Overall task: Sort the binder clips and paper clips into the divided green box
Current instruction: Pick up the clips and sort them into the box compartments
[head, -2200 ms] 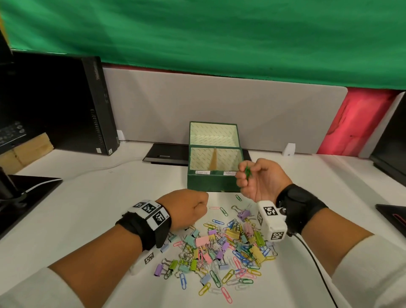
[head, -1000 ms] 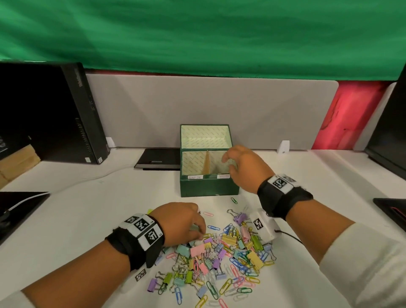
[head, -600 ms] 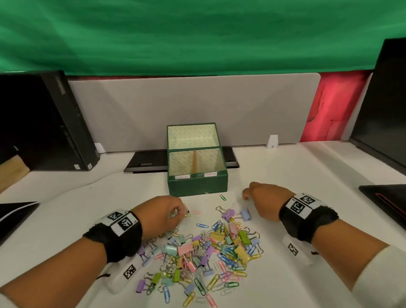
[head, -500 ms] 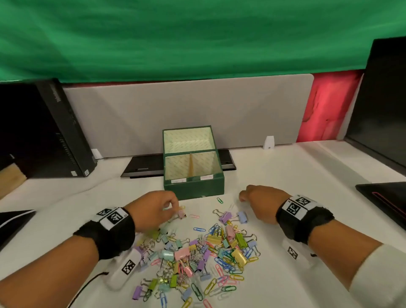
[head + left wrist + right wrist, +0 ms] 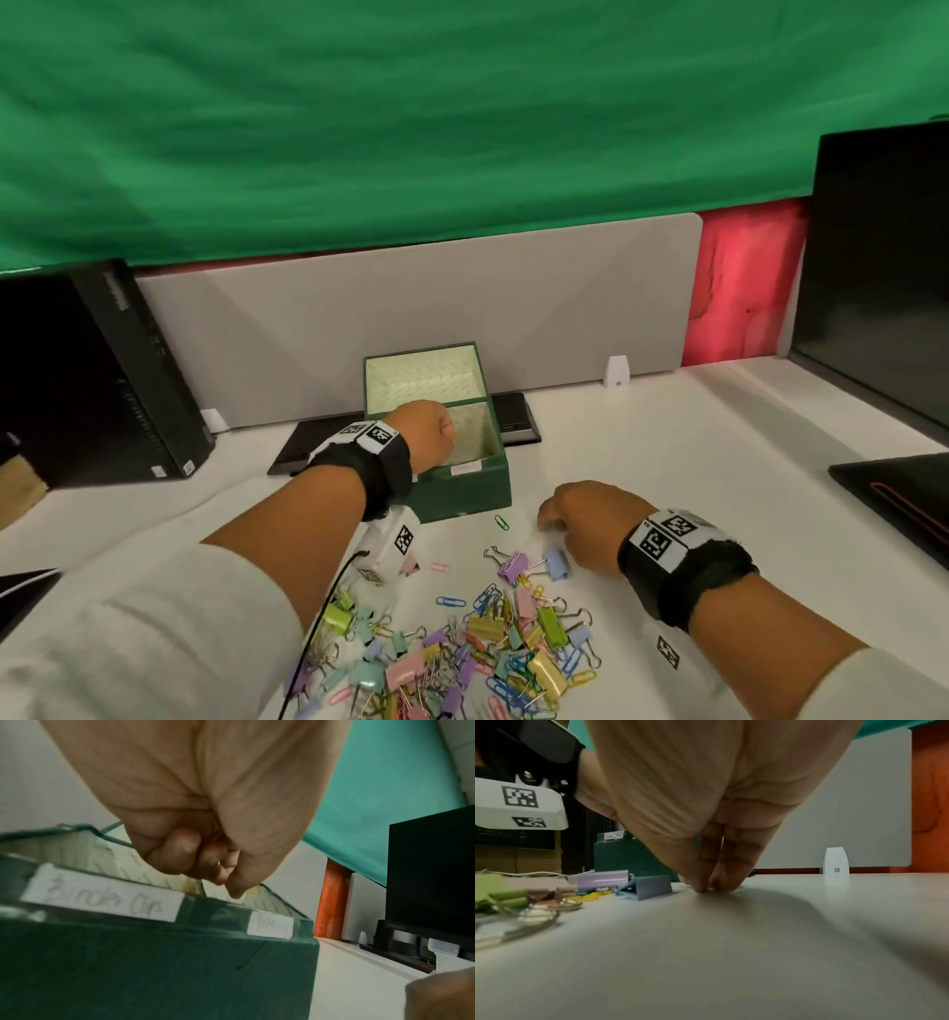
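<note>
The divided green box (image 5: 462,493) stands open behind a pile of coloured binder clips and paper clips (image 5: 488,652). My left hand (image 5: 431,431) hovers over the box's left half, above the "Binder Clips" label (image 5: 102,894). Its fingers (image 5: 185,850) are curled round something small with a metal glint. A yellow paper clip (image 5: 253,890) lies in the right compartment. My right hand (image 5: 552,519) is down on the table beside a blue binder clip (image 5: 555,564). Its fingertips (image 5: 700,886) pinch at a pale paper clip lying flat.
A green paper clip (image 5: 501,522) lies alone before the box, and a purple binder clip (image 5: 513,565) lies next to the blue one. A black computer tower (image 5: 92,380) stands at the left, a flat black device (image 5: 513,416) behind the box, and a monitor (image 5: 883,282) at the right.
My left hand rose from the pile's left edge to above the box. My right hand dropped from the box to the table, then stayed by the blue binder clip.
</note>
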The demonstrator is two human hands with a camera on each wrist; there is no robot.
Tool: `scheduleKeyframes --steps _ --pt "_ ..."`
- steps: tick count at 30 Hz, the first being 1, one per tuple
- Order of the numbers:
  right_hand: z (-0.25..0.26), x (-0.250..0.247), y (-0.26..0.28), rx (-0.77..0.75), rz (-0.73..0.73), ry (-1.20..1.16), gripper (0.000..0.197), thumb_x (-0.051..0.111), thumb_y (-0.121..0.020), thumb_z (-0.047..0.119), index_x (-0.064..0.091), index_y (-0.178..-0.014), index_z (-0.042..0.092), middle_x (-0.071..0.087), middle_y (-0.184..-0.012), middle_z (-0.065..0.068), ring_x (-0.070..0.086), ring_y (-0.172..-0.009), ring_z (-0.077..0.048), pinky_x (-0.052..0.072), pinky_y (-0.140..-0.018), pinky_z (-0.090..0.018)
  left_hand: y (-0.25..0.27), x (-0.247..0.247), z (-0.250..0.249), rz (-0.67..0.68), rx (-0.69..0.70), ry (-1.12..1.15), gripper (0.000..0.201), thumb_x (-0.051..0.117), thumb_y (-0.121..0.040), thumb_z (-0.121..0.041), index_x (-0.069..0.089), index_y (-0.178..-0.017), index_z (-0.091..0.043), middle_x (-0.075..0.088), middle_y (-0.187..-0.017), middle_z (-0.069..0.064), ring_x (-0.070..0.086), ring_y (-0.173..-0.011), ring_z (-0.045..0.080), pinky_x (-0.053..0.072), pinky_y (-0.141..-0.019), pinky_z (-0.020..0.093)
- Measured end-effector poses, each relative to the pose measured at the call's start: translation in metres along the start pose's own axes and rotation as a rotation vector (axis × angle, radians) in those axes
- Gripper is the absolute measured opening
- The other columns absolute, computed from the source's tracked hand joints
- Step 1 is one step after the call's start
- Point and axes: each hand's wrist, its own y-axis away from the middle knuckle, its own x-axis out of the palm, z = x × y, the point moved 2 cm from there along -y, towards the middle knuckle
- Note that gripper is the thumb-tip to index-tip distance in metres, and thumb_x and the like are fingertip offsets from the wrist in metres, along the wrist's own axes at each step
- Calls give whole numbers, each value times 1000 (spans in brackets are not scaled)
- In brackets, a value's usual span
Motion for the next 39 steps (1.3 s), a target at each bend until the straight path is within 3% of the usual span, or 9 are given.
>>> scheduleKeyframes --steps 4,8,14,18,21,25,30,34,39 --pt "-1 0 -1 13 7 90 39 58 -88 4 57 -124 18 60 -119 -7 59 -102 -24 41 -76 -27 -15 5 -7 -4 -15 35 34 58 -90 -15 61 -123 -23 61 -114 0 60 -88 19 51 -81 29" --pt "0 0 -1 -3 -31 67 30 60 -88 9 55 -117 15 56 -115 -7 51 -90 -21 42 -73 -28 -18 5 -13 3 38 72 42 46 -92 -7 61 -127 -25 63 -123 4 63 -94 20 53 -78 27" --pt "-1 1 0 11 -25 -5 26 64 -86 21 58 -111 20 54 -113 -1 52 -89 -18 42 -71 -25 -9 8 -12 13 108 113 43 47 -91 -1 62 -124 -24 62 -125 -1 59 -114 18 49 -100 31" --pt "-4 3 0 15 11 -55 34 63 -90 19 57 -123 25 55 -119 -1 57 -103 -20 48 -84 -27 24 -1 -20 -112 276 48 24 56 -92 -15 69 -108 -28 62 -101 -15 61 -93 7 47 -80 16" --pt "-7 4 -4 24 -7 -77 40 57 -88 5 57 -123 26 56 -119 -3 55 -97 -20 47 -81 -26 61 7 -19 91 415 -182 17 56 -95 -25 70 -104 -30 65 -93 -16 58 -80 0 38 -66 9" --pt "-2 1 -5 17 -98 -89 29 54 -87 6 59 -107 26 54 -105 1 55 -87 -18 43 -70 -24 81 42 6 313 453 -520 24 50 -96 -26 66 -114 -26 64 -108 -7 59 -96 14 45 -78 25" --pt "3 0 -2 7 -71 -62 26 53 -87 2 42 -76 23 46 -96 0 47 -80 -17 32 -58 -18 86 62 17 194 454 -561 20 48 -95 -21 65 -102 -28 64 -102 -5 51 -95 16 47 -80 33" --pt "1 0 -3 -2 -70 -135 15 53 -88 6 49 -90 21 51 -98 1 51 -83 -18 41 -69 -23 90 62 10 196 381 -499 17 52 -85 -18 61 -92 -30 63 -98 -7 54 -95 15 50 -84 34" --pt "-1 6 -6 -40 -17 -184 43 59 -93 20 58 -130 43 47 -107 5 56 -104 -21 48 -92 -31 91 52 12 258 341 -296 7 57 -86 -24 57 -83 -30 64 -93 -11 57 -85 11 48 -73 24"
